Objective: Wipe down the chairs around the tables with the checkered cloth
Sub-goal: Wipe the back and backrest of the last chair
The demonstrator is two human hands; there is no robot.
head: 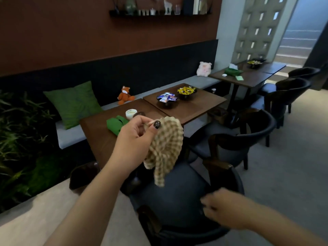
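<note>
Head view: left hand (134, 139) fingers pinch checkered cloth (166, 148) above chair (177, 196); right hand (223, 208) blurred, fingers unclear.

Four chairs (179, 197), three tables (99, 132), two plush toys (124, 95).

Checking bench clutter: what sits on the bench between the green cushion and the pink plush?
In the head view, an orange fox plush sits on the bench between the green cushion and pink plush.

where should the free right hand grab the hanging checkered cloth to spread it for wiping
Take the beige checkered cloth by its loose lower tail, coming from below on the right. The left hand pinches its top bunched, so that tail dangles free above the dark cushioned chair seat, nearest the blurred right hand.
</note>
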